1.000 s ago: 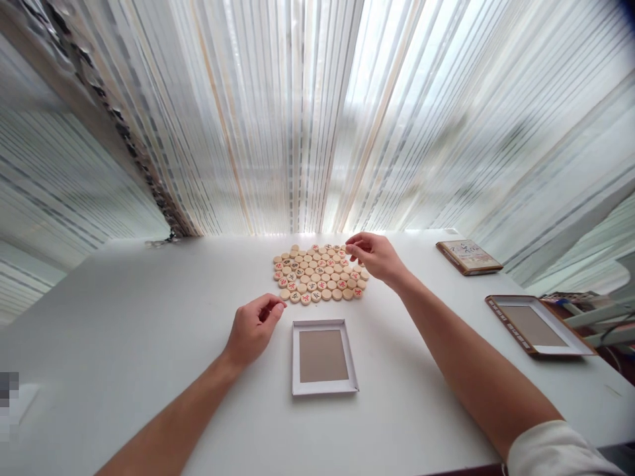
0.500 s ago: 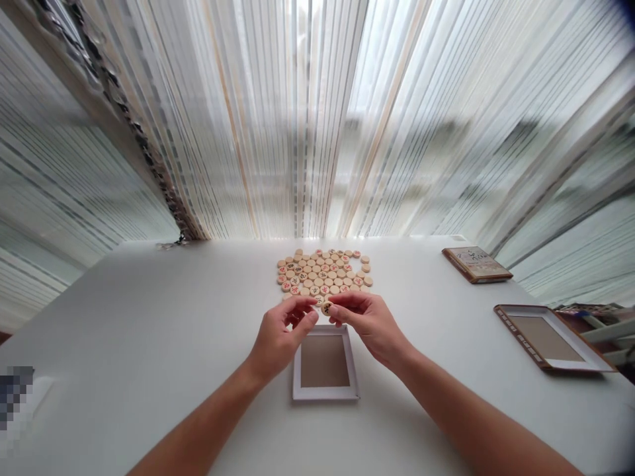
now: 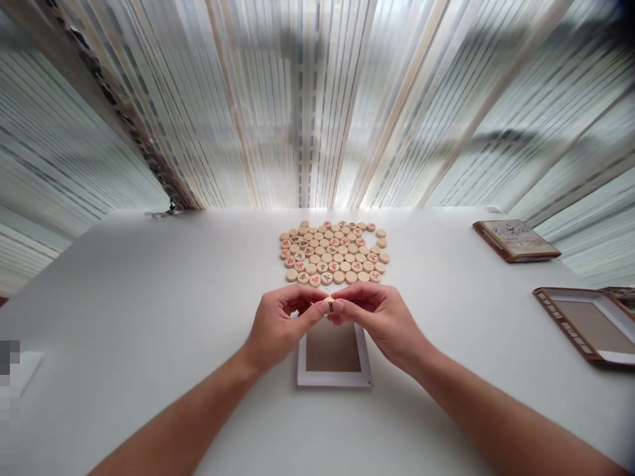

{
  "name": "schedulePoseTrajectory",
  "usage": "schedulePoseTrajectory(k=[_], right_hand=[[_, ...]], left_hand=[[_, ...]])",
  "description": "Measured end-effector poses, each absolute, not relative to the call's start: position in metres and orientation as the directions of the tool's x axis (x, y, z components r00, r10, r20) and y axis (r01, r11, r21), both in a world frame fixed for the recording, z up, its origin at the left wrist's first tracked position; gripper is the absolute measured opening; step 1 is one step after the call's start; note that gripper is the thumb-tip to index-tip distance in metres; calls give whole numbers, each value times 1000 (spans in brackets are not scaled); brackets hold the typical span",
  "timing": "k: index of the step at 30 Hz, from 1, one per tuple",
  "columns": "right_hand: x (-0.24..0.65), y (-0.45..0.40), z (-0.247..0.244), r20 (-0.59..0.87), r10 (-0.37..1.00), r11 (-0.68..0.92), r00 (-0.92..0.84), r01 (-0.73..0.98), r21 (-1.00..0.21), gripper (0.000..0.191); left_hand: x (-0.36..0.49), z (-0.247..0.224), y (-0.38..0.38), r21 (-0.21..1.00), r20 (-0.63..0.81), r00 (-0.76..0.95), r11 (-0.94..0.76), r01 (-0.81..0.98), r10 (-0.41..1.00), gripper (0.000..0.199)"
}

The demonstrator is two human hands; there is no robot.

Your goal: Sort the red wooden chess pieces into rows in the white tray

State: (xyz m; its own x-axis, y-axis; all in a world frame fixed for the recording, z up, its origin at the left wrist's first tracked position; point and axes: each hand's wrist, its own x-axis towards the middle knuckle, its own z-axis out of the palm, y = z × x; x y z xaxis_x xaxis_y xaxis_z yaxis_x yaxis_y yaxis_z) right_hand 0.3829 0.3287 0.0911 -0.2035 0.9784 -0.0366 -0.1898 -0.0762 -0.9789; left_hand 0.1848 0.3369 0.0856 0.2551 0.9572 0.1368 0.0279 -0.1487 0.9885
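A small round wooden piece [image 3: 331, 305] with a dark marking is pinched between my left hand [image 3: 282, 320] and my right hand [image 3: 384, 320], tilted so that its face is turned toward me. Both hands have their fingers closed on it, above the far end of a shallow white-rimmed box tray [image 3: 333, 379] with a brown bottom. Just beyond my fingertips, several round wooden pieces [image 3: 339, 258] lie flat in a close cluster. Some show red or black characters, others are plain.
On the white table [image 3: 149, 297], a closed decorated box [image 3: 518, 239] lies at the far right. Nearer on that side is an open box lid [image 3: 590, 324]. Striped curtains [image 3: 278, 106] hang behind the table. A pale object [image 3: 22, 373] sits at the left edge.
My left hand has closed onto the piece that only my right hand held before, and the piece has turned. The view has tilted down, so the table things appear higher.
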Motion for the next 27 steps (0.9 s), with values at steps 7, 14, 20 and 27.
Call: schedulePoseTrajectory(k=[7,14,20,27], right_hand=[[378,325,96,3,987,-21,-162,-146,-989,29],[378,325,95,-81,978,-131,-193,-265,-955,25],[381,325,100,-164,961,-234,-223,-339,-911,27],[381,325,102,-218,945,-294,-244,-343,-892,32]], left_hand=[[189,88,332,984,178,270,-169,-55,946,14],[189,90,332,973,163,298,-104,-205,940,13],[185,92,333,979,109,315,-47,-197,943,24],[183,91,332,977,123,319,-59,-203,940,31]])
